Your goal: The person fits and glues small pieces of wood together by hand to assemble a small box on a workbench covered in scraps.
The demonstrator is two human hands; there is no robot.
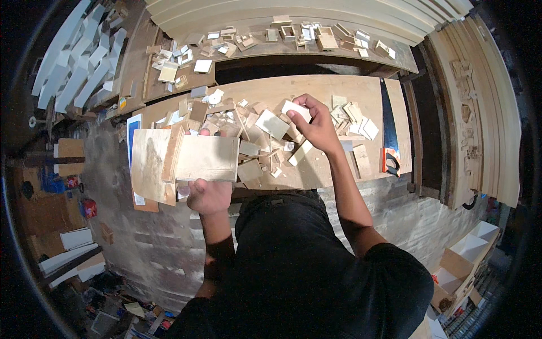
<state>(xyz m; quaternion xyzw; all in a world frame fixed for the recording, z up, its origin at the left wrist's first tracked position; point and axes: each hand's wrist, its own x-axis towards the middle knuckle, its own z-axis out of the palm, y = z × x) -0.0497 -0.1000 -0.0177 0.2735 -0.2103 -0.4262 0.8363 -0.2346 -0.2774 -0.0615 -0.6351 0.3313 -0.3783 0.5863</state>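
Nearest the camera, the person's dark-clothed torso fills the lower middle, both bare forearms rising from it toward the work.

The left hand is closed around the near edge of a plywood panel, thumb beneath, fingertips showing over its far edge. The panel is a flat, pale tan rectangle with a smooth face and slightly darker grain. It is held just above the near edge of the tabletop, at about 9 o'clock from the middle of the scrap pile. A narrow wooden strip lies tilted across its left end, and a larger, blotchy brown board sits at 9 o'clock, overlapping it; whether the two are joined cannot be told.

The right hand lies at 3 o'clock from the panel, over the pile, fingers curled and pinching a small pale offcut between thumb and fingertips.

Beneath and around that hand spreads a heap of wood scraps: squares, slivers and blocks, some light-faced, some raw brown. At 3 o'clock from the heap a handsaw lies along the tabletop, dark blade pointing away, its orange and black handle near the near edge.

Farther off, at 12 o'clock, a second bench carries more small blocks and frames, with long pale boards stacked behind.
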